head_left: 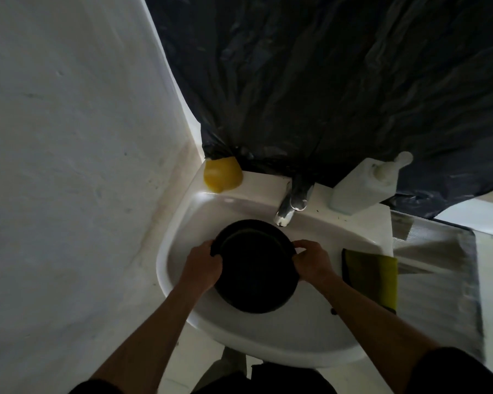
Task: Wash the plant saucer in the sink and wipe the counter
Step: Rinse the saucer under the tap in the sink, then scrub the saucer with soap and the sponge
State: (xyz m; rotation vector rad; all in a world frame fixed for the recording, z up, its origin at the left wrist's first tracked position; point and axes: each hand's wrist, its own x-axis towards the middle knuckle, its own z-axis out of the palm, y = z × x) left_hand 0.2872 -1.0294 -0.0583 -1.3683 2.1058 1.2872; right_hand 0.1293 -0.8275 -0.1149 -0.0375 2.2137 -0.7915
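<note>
The left hand (204, 265) and right hand (310, 261) grip the black saucer (254, 274) by its rim over the white sink (268, 354), near the tap (285, 214). A sponge (222, 174) and a soap bottle (359, 186) stand on the back ledge. A cloth (379, 277) lies beside the grey surface (439, 265). A black plastic sheet (325, 81) hangs behind, with a white wall (69, 137) on the left.

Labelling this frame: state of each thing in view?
saucer, held over the sink by both hands
left hand, grips saucer's left edge
right hand, grips saucer's right edge
faucet, no stream visible
soap dispenser, upright on ledge
cloth, folded on sink's right rim
</note>
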